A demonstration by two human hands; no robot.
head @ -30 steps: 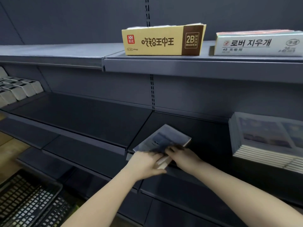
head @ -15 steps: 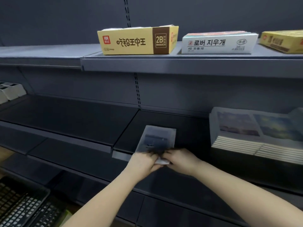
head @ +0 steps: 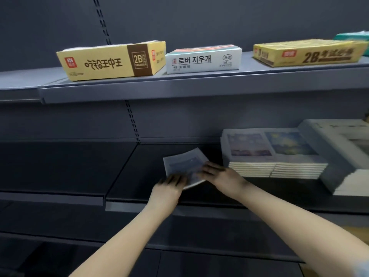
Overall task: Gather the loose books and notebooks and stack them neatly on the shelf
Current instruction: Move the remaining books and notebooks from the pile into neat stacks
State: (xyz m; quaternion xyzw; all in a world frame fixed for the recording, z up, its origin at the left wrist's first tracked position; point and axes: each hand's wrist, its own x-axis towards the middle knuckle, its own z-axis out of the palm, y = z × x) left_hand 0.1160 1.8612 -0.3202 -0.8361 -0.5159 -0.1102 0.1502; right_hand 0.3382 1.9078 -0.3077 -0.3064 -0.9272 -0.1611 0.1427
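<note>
Over the middle shelf (head: 79, 166), the left hand (head: 169, 186) grips the tilted notebook (head: 183, 162) at its 7 o'clock corner, fingers curled over the cover. The right hand (head: 221, 174) spreads its fingers across the 4 o'clock corner; whether it grips cannot be told. A stack (head: 269, 152) lies at the notebook's 3 o'clock, just beside it.

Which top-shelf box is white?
The white cardboard box with Korean lettering, middle one, flanked by the left yellow 2B box and the right yellow 2B box.

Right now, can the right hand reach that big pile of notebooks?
Probably yes: the pile of notebooks sits just beside the right hand on the same shelf, nothing between them, though that hand holds the loose notebook.
</note>
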